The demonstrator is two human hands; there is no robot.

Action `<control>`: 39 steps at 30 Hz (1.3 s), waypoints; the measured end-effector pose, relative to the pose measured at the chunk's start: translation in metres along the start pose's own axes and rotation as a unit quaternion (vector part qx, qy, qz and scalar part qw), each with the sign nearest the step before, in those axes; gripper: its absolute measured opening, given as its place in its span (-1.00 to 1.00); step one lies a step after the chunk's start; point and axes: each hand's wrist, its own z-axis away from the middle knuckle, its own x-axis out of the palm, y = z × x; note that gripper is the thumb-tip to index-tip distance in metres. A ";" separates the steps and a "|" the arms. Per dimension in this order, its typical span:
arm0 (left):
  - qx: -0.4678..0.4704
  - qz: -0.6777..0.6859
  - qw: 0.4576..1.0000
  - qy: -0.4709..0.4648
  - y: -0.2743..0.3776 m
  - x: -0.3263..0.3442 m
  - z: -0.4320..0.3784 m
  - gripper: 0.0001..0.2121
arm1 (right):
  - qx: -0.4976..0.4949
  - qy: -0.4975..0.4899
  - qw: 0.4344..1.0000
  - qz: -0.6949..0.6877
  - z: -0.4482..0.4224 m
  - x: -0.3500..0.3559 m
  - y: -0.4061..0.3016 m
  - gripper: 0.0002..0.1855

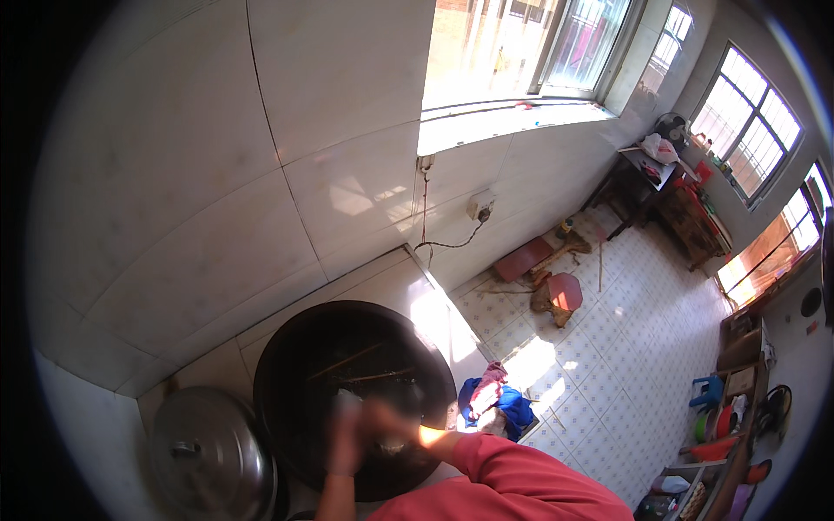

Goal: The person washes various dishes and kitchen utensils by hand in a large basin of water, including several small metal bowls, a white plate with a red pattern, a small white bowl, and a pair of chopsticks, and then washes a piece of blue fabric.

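Observation:
Before me a large dark wok [293, 430] is set into a tiled stove top [397, 286]. My left hand [345, 433] reaches over its near part from below. Coming in from the right in a red sleeve, my right hand [388, 420] is close beside the left, and both are blurred by motion. A small whitish thing [350, 394] shows at the left fingertips; whether it is gripped is unclear. Two thin sticks [345, 361], perhaps chopsticks, lie in the far half of the wok. The wok's bottom is dark and partly hidden by my hands.
A domed metal lid [208, 456] stands left of the wok. Blue and pink cloths [498, 400] lie at the stove's right edge. A plug and cord [483, 213] hang on the tiled wall. Low stools [564, 293] and a straw broom [573, 244] are on the floor; shelves [710, 456] line the right.

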 end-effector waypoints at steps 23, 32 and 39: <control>0.483 -0.495 0.708 0.141 0.064 0.085 0.107 -0.41 | 0.066 0.319 0.628 -0.707 0.008 -0.028 -0.025 -0.79; 0.491 -0.479 0.717 0.119 0.051 0.088 0.110 -0.43 | 0.096 0.192 0.303 -0.929 0.051 -0.139 -0.068 -0.70; 0.476 -0.475 0.727 0.141 0.044 0.078 0.107 -0.42 | 0.101 0.194 0.378 -0.900 0.046 -0.128 -0.063 -0.70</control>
